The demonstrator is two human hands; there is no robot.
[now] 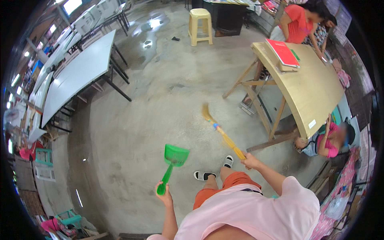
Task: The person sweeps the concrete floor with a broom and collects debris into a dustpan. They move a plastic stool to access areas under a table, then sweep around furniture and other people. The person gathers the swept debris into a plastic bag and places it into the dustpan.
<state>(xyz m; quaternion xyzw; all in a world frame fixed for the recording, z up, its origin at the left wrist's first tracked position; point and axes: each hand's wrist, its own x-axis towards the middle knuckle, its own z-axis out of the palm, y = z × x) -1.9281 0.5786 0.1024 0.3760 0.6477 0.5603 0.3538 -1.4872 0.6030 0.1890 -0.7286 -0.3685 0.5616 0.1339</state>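
Note:
My left hand is closed round the handle of a green plastic dustpan. The pan points away from me, with a little dark dirt visible in it; whether it touches the floor I cannot tell. My right hand grips the yellow handle of a broom, which has blue bands partway along. The broom's bristle end reaches ahead and to the left over the grey concrete floor, and its tip is blurred. Between the two tools and nearer to me are my feet in white slippers.
A wooden-legged table stands at the right, with a red folder on it. People are beside it, one sitting low near its front corner. Long white tables line the left. A yellow stool stands ahead; wet patches mark the floor.

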